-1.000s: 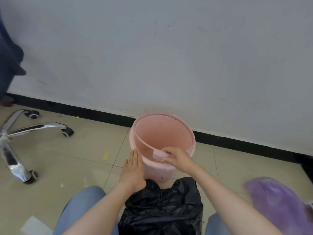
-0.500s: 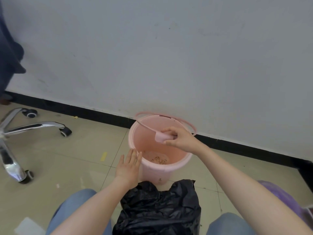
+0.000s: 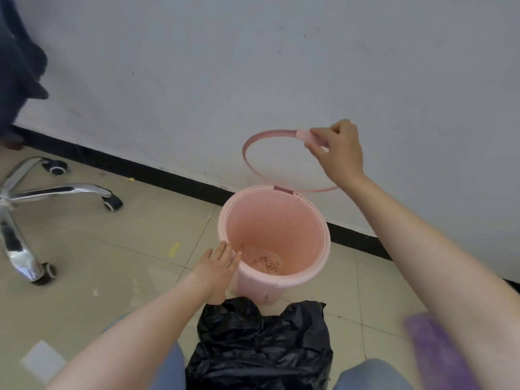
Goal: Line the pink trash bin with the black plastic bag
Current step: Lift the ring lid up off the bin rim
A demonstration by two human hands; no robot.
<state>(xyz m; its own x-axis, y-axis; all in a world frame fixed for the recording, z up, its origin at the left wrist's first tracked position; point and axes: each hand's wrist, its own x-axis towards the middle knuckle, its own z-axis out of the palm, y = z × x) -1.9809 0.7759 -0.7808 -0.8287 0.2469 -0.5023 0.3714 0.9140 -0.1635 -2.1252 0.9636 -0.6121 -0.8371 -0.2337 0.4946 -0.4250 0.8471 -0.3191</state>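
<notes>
Head view: ring raised off bin

Right hand [image 3: 336, 152] pinched the pink ring's [image 3: 254, 137] tab, holding it tilted up, hinged at the bin [image 3: 320, 249] rim. Left hand [image 3: 218, 266] lay flat, fingers loose, against the bin's side. Bag [image 3: 261, 344] sat crumpled on the lap, near the bin

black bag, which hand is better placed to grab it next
Left. The left hand rests open on the pink bin's near side, just above the black bag; the right hand is pinching the raised ring.

The glossy beige tiled floor [image 3: 118, 257] carries the round pink plastic trash bin [image 3: 315, 266], a chrome star-shaped chair base [image 3: 22, 198] on castors, and 1 yellow tape scrap [image 3: 174, 248].
</notes>
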